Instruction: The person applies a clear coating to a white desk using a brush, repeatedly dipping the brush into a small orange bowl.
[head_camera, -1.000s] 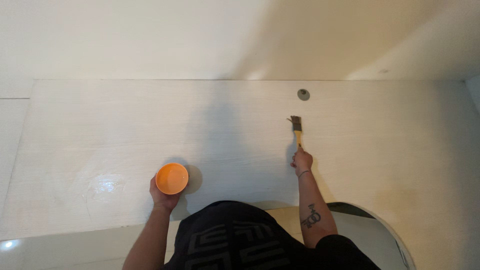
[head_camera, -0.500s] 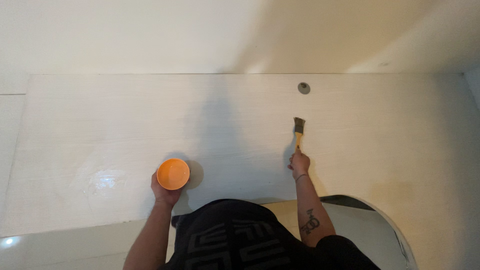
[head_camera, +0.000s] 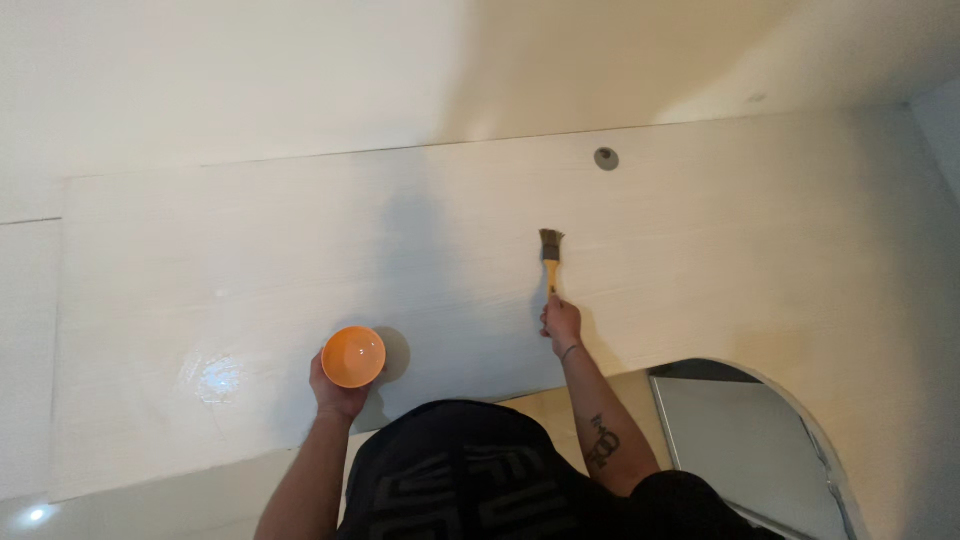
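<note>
the left hand (head_camera: 338, 392) cups an orange bowl (head_camera: 353, 357) from below, near the front edge of the pale wood-grain tabletop (head_camera: 200, 270). the right hand (head_camera: 561, 321) is clenched round the yellow handle of a paintbrush (head_camera: 551, 260), bristles on the tabletop (farther in), with a small grey hole (head_camera: 606, 158) beyond it. a wet sheen (head_camera: 215, 378) lies left of the bowl.

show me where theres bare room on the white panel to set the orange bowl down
Bare stretches: left of the orange bowl out to the white panel edge, and right of the brush below the round hole. Busiest between the two hands.
</note>
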